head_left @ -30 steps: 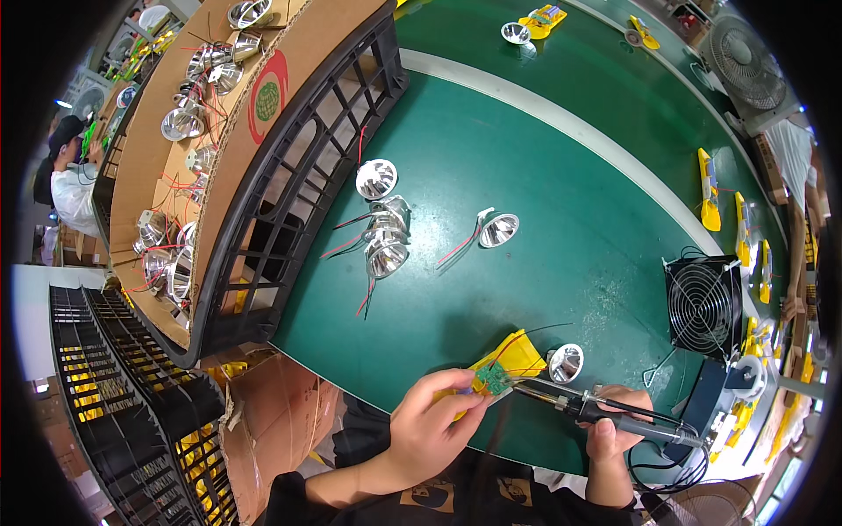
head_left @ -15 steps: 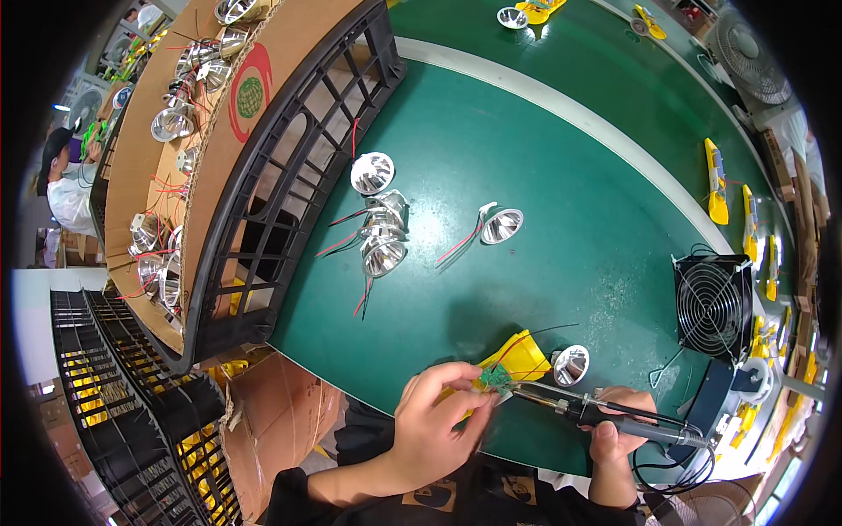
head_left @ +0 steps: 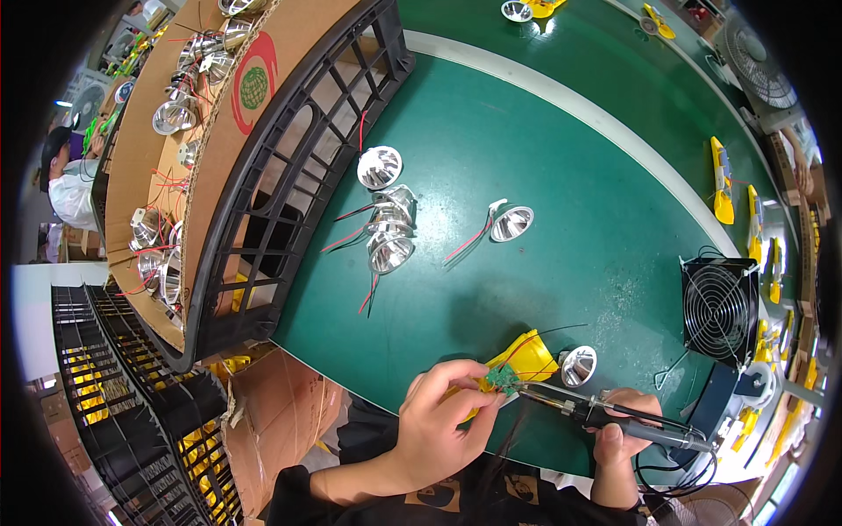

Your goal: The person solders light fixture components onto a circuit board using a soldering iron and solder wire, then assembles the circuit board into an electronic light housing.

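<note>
My left hand pinches a small green circuit board between thumb and fingertips. The board sits at the end of a yellow plastic housing, with thin red and dark wires running over it. A soldering iron with a black handle is gripped in my right hand, its metal tip pointing left and meeting the board's edge. Whether the tip touches a joint is too small to tell. Just beyond the iron lies a shiny cup-shaped reflector, close to the yellow housing.
Several wired reflectors lie on the green table. At left, a black plastic crate holds a cardboard box of reflectors. A small black fan stands at right. Past a pale rail, yellow housings lie about.
The whole view has shifted slightly, so the table's things appear a little further right. Both hands keep their grips, and the iron's tip stays at the circuit board.
</note>
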Tool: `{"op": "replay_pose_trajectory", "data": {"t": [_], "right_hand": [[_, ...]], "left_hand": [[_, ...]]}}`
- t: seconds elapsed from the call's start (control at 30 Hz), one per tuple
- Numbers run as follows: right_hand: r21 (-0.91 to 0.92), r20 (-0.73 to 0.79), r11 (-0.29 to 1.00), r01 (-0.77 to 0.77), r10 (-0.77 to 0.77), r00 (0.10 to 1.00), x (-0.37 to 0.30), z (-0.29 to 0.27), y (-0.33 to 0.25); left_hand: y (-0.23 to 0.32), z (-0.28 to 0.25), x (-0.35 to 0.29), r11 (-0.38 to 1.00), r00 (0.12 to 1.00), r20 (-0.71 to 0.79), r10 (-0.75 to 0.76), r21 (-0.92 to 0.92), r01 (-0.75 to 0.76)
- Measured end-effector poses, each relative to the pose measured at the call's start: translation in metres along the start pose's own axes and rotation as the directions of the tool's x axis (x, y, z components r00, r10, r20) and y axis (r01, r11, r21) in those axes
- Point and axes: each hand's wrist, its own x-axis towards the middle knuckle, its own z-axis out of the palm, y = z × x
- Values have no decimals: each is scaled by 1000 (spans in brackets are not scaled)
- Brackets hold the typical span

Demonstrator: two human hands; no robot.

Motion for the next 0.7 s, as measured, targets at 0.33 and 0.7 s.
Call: {"op": "replay_pose_trajectory", "data": {"t": [0.33,0.7], "right_hand": [[-13,32,1000,13,-12,999,1,-2,-1],[-49,-92,995,88,-92,991,0,-7,-2]], "left_hand": [[-1,2,1,999,998,-46,35,9,-34],[-2,2,-1,1000,999,-44,25,13,-25]]}}
